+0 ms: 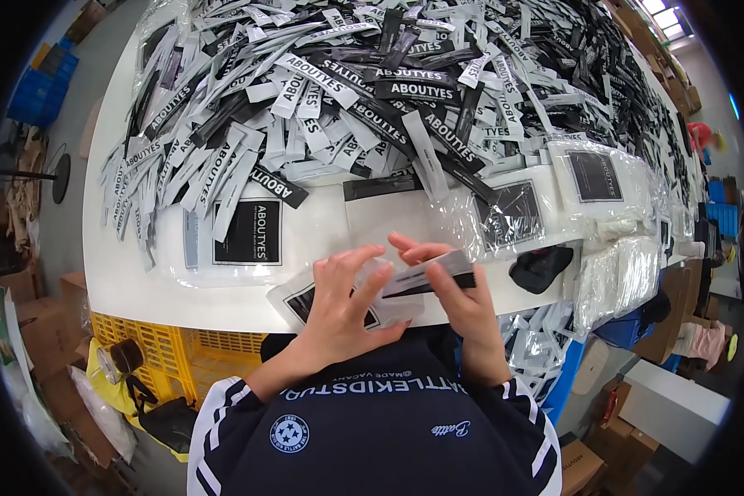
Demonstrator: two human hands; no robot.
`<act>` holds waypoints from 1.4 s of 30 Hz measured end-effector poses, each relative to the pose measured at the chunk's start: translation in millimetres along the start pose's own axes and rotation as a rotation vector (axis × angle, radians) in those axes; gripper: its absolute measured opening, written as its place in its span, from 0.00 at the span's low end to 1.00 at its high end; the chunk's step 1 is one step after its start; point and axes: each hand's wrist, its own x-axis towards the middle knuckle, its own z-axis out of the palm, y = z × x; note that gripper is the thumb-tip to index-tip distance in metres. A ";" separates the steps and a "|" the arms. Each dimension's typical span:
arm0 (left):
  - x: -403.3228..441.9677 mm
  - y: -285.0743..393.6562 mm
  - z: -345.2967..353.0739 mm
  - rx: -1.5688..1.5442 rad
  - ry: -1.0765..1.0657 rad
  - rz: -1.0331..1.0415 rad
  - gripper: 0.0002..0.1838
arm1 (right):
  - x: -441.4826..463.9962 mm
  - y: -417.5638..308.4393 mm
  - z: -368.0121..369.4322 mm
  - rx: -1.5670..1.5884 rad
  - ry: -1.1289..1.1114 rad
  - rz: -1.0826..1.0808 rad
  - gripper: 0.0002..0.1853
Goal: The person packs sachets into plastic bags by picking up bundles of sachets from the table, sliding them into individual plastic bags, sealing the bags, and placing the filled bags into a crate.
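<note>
Stick sachets (436, 275), slim flat strips of smooth film, are pinched between thumb and fingers of the right hand (463, 302), just above the table's near edge; a white face with grey print and a black strip show, though their exact number cannot be told. The left hand (339, 302), fingers loosely bent, lies over a clear plastic pouch (296, 299) with a black label; whether it grips is hidden. Three other glossy pouches (260, 236) with black square labels lie on the smooth white table (124, 285), beside an uncountable heap of black and white sachets (339, 83).
</note>
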 end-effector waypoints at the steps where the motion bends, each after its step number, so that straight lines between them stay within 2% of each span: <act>1: 1.0 0.3 0.4 -0.020 0.041 0.024 0.56 | -0.4 1.3 2.9 -0.025 -0.003 0.019 0.12; 3: 5.2 1.4 -0.2 -0.061 0.118 0.076 0.50 | -3.4 3.7 6.8 -0.074 -0.002 0.054 0.11; 4: 7.2 2.9 -4.5 -0.183 0.113 -0.089 0.46 | -9.4 2.4 7.4 -0.172 0.087 0.098 0.11; 6: 6.7 3.8 -19.0 -0.424 0.100 -0.427 0.37 | -5.8 8.7 6.9 -0.026 0.125 -0.029 0.11; 7: 2.1 -13.9 -21.5 -0.192 0.015 -0.311 0.20 | -2.1 9.1 9.7 0.050 0.142 -0.092 0.11; 8: 0.9 -14.3 -26.3 -0.240 -0.027 -0.364 0.14 | -1.7 1.6 14.0 -0.030 0.202 -0.085 0.11; 9: 2.0 -13.9 -30.6 -0.288 -0.068 -0.413 0.09 | -0.9 4.5 13.4 -0.192 0.250 -0.173 0.12; 11: 3.4 -13.2 -33.3 -0.292 -0.066 -0.399 0.08 | -2.4 11.1 6.8 -0.523 0.351 -0.343 0.13; 12: 2.7 -12.3 -33.4 -0.297 -0.067 -0.396 0.07 | -2.4 0.3 3.3 -0.764 0.168 -0.286 0.12; 15: 2.4 -13.2 -35.9 -0.301 -0.091 -0.374 0.07 | -4.9 -7.2 -1.6 -0.615 -0.190 0.070 0.10; 16: 3.1 -12.5 -37.4 -0.336 -0.131 -0.355 0.07 | -2.3 -5.7 -16.3 -0.577 -0.431 0.147 0.13; 19: 3.3 -9.5 -39.1 -0.388 -0.212 -0.308 0.07 | -3.3 5.1 -32.4 -0.263 -0.700 0.279 0.15; 20: 3.6 -9.0 -37.2 -0.368 -0.219 -0.293 0.07 | -2.3 10.7 -31.7 -0.289 -0.727 0.308 0.18; 23: 5.3 -10.0 -37.7 -0.325 -0.234 -0.292 0.07 | 1.1 16.6 -26.7 -0.493 -0.720 0.454 0.18; 26: 4.9 -10.2 -42.6 -0.323 -0.249 -0.361 0.06 | -2.3 7.1 -28.1 -0.242 -0.550 0.353 0.19; 27: 4.5 -9.7 -43.7 -0.329 -0.252 -0.394 0.06 | -1.9 6.5 -30.1 -0.249 -0.564 0.365 0.18; 32: 6.7 -8.5 -34.6 -0.323 -0.222 -0.295 0.06 | 5.2 13.4 -31.6 -0.356 -0.603 0.438 0.12; 35: 6.3 -5.1 -28.4 -0.316 -0.199 -0.256 0.06 | 5.9 22.4 -21.8 -0.314 -0.555 0.326 0.08; 36: 6.3 -4.5 -27.9 -0.313 -0.199 -0.251 0.06 | 7.1 23.4 -17.1 -0.364 -0.538 0.352 0.08; 38: 8.8 -7.8 -34.2 -0.287 -0.297 -0.243 0.07 | 10.2 21.8 -10.1 -0.466 -0.502 0.404 0.10; 39: 8.4 -10.3 -38.6 -0.274 -0.348 -0.240 0.08 | 10.6 19.1 -9.5 -0.301 -0.396 0.417 0.10; 41: 3.0 -17.8 -48.4 -0.257 -0.260 -0.358 0.09 | 13.7 10.4 -8.4 0.025 -0.186 0.432 0.11; 42: 1.7 -19.7 -50.5 -0.249 -0.214 -0.417 0.09 | 12.5 6.2 -1.3 0.078 -0.114 0.382 0.11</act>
